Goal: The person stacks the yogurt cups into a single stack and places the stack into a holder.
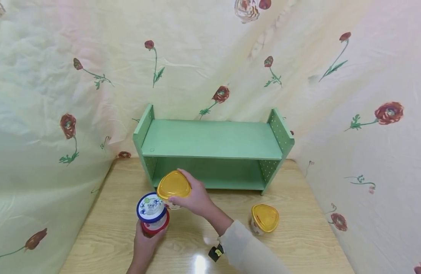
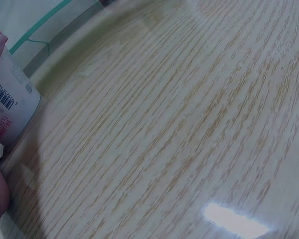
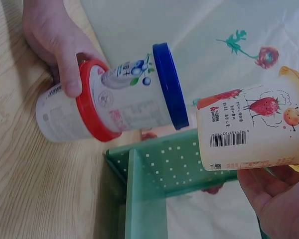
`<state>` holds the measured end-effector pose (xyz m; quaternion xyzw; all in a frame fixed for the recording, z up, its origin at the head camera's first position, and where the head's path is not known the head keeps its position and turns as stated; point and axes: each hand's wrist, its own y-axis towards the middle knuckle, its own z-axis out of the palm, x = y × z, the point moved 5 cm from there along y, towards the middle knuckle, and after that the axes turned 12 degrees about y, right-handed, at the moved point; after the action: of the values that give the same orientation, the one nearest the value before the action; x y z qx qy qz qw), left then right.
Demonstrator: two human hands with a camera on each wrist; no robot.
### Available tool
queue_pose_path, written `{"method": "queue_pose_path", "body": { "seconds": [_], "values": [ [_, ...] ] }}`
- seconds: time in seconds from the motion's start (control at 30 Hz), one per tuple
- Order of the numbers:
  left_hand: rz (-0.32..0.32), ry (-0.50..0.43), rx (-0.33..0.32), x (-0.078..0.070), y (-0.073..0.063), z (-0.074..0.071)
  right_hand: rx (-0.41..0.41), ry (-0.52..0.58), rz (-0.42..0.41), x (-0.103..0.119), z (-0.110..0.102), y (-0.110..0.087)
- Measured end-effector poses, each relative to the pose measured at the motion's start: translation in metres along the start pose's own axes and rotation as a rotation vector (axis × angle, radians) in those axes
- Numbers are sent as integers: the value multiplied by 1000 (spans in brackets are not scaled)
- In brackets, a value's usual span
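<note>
At the left of the head view, my left hand (image 1: 144, 244) grips a white cup with a red lid (image 1: 157, 227). Its barcoded side, the white cup wall (image 2: 15, 97), shows at the left edge of the left wrist view. On that red lid stands a second white cup with a blue lid (image 1: 151, 207), blueberries printed on it (image 3: 134, 94). My right hand (image 1: 198, 196) holds a cup with a yellow lid (image 1: 174, 184), strawberries on its side, by thumb and fingers. In the right wrist view this cup's base is near the blue lid, with a gap between. Whether the lowest cup touches the table is unclear.
A green two-tier shelf (image 1: 210, 140) stands at the back of the wooden table (image 1: 104, 213). Another yellow-lidded cup (image 1: 265, 218) sits on the table at the right. Flowered cloth (image 1: 190, 68) hangs behind and along both sides.
</note>
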<state>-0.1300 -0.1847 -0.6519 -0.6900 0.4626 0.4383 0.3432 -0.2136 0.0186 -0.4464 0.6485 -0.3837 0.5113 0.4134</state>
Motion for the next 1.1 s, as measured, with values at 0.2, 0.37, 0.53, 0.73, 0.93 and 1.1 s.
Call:
{"method": "queue_pose_path", "body": {
  "seconds": [0.2, 0.37, 0.53, 0.73, 0.93, 1.1],
  "values": [
    [22, -9, -14, -1, -1, 0, 24, 11, -2, 4, 17, 10],
    [32, -9, -21, -1, -1, -1, 53, -4, 8, 4, 30, 17],
    [32, -3, -16, 0, 0, -1, 76, 1, 9, 5, 40, 21],
    [53, 6, -32, 2, 0, -1, 92, 9, 21, 8, 48, 22],
    [55, 31, -45, 0, -1, -2, 96, 0, 17, 5, 55, 23],
    [38, 21, -32, -1, -1, -2, 109, -9, 8, 5, 61, 23]
  ]
}}
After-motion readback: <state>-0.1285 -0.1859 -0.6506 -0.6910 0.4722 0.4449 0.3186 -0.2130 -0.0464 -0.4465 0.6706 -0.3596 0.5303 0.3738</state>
